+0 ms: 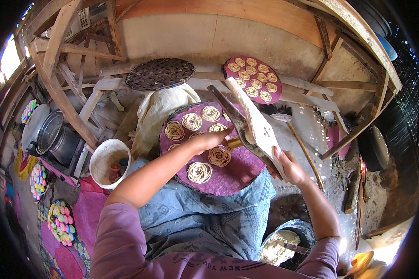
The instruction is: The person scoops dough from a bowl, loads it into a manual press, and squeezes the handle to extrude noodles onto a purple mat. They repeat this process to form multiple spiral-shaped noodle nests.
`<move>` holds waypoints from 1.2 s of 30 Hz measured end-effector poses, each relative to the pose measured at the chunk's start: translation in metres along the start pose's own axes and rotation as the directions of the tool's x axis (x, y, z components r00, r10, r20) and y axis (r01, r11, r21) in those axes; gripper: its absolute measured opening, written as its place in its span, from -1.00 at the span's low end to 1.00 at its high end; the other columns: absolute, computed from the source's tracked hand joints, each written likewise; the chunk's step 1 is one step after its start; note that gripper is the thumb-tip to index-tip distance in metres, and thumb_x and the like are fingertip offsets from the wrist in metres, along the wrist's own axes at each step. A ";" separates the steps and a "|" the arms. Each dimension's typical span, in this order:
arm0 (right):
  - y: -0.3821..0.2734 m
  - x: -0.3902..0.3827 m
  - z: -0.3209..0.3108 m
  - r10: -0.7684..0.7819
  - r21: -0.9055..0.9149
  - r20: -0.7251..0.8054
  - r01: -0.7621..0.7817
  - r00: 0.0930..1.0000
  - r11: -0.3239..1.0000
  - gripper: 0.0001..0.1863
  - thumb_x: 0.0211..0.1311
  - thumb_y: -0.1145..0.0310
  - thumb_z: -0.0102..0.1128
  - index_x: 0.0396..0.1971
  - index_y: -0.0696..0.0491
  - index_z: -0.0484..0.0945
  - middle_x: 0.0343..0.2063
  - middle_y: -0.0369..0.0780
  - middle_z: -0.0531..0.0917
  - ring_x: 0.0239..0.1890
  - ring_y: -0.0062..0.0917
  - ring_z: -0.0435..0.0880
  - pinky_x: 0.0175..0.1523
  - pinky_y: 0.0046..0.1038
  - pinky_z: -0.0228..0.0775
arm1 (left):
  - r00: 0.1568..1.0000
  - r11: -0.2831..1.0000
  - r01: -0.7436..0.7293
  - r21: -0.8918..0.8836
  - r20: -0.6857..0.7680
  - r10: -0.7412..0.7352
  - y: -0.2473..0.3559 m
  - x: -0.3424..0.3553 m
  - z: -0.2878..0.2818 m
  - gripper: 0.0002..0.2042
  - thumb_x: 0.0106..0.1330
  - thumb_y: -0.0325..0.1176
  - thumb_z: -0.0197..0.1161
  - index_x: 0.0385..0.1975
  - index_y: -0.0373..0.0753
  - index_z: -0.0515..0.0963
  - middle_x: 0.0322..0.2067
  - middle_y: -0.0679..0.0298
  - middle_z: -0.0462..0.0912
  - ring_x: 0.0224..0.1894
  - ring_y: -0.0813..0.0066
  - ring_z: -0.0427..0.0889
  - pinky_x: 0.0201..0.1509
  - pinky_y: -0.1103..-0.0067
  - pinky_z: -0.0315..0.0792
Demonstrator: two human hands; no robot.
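Observation:
A hinged wooden hand press (253,124), with a pale upper arm and a darker lower one, slants above a round purple-covered tray (237,179) on my lap. My left hand (217,139) is closed around the far part of the press, beside its brass-coloured cylinder (235,142); some fingers are hidden beneath it. At the near end, my right hand (287,167) wraps around the arms of the press. Several round nests of thin dough strands lie on the tray, one dough nest (199,173) near its front edge and another nest (219,156) just below the cylinder.
Behind stand an empty woven tray (160,74) and another purple tray (275,95) of nests. A white bucket (108,157) is at left, beyond it a metal pot (63,144) and colourful rounds (61,223). A basin of pale dough (279,249) sits near right; a stick (307,153) leans beyond.

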State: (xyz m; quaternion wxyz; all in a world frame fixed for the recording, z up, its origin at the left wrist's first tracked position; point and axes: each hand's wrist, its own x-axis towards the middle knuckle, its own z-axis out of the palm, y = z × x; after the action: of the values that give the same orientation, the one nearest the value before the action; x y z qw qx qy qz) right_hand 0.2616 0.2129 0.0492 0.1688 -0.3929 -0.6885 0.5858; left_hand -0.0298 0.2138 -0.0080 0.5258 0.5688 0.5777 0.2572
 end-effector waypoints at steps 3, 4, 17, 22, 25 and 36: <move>0.002 0.001 -0.003 -0.012 -0.005 -0.022 0.012 1.000 1.000 -0.19 0.31 -0.35 -0.18 -0.09 0.24 0.46 -0.56 -0.26 0.50 -0.59 -0.64 0.44 -0.48 -0.57 0.23 | 0.990 0.980 -0.031 0.199 -0.130 0.058 -0.012 0.006 -0.003 -0.38 0.48 0.17 -0.32 0.24 -0.17 0.36 -0.10 0.13 0.66 0.08 0.24 0.53 0.25 0.43 0.23; 0.004 0.001 -0.004 -0.008 -0.005 -0.028 0.008 1.000 1.000 -0.19 0.30 -0.35 -0.18 -0.10 0.25 0.46 -0.56 -0.26 0.51 -0.59 -0.64 0.44 -0.48 -0.57 0.24 | 0.981 0.957 -0.016 0.288 -0.182 0.071 -0.017 0.009 -0.003 -0.38 0.48 0.18 -0.32 0.20 -0.19 0.41 -0.13 0.14 0.68 0.06 0.24 0.56 0.22 0.44 0.26; -0.006 -0.037 -0.006 -0.037 0.046 -0.060 0.040 0.998 0.998 -0.22 0.25 -0.40 -0.18 -0.27 0.16 0.50 -0.55 -0.21 0.58 -0.57 -0.58 0.56 -0.51 -0.57 0.32 | 0.677 0.778 -0.597 0.196 -0.397 0.620 0.030 -0.047 -0.030 -0.35 0.46 0.19 -0.36 0.27 -0.18 0.31 0.32 0.01 0.24 0.13 0.00 0.42 0.35 0.25 0.16; -0.032 -0.049 0.005 0.142 0.062 0.231 -0.160 0.963 0.985 -0.21 0.32 -0.38 -0.38 -0.20 0.12 0.49 -0.51 -0.19 0.60 -0.56 -0.55 0.57 -0.49 -0.53 0.37 | 0.695 -0.092 -0.438 -0.894 -0.401 0.597 0.067 -0.046 -0.042 -0.14 0.33 0.39 -0.34 0.19 -0.35 0.38 0.19 -0.07 0.41 0.13 0.04 0.47 0.38 0.22 0.18; -0.044 -0.048 0.007 0.313 0.040 0.268 -0.335 0.911 0.941 -0.18 0.33 -0.40 -0.45 -0.30 0.11 0.52 -0.54 -0.22 0.58 -0.56 -0.58 0.54 -0.45 -0.53 0.38 | 0.704 -0.242 -0.371 -0.896 -0.442 0.557 0.056 -0.028 -0.027 -0.29 0.37 0.32 -0.35 -0.26 -0.30 0.47 -0.25 0.09 0.56 -0.15 0.15 0.51 0.16 0.25 0.33; -0.074 -0.036 0.033 0.405 -0.196 0.094 -0.382 0.909 0.903 -0.22 0.39 -0.30 -0.44 -0.14 0.14 0.52 -0.58 -0.19 0.56 -0.59 -0.58 0.54 -0.48 -0.51 0.38 | 0.758 -0.349 -0.443 -0.826 -0.553 0.346 0.021 -0.008 -0.034 -0.33 0.38 0.31 -0.55 -0.58 -0.18 0.27 -0.56 0.24 0.37 -0.45 0.32 0.35 -0.18 0.35 0.29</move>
State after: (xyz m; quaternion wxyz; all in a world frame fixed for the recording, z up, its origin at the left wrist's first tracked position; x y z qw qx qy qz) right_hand 0.2366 0.1639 0.1186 -0.0338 -0.4975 -0.6528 0.5703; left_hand -0.0539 0.2217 0.0241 0.6152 0.1242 -0.0420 0.7774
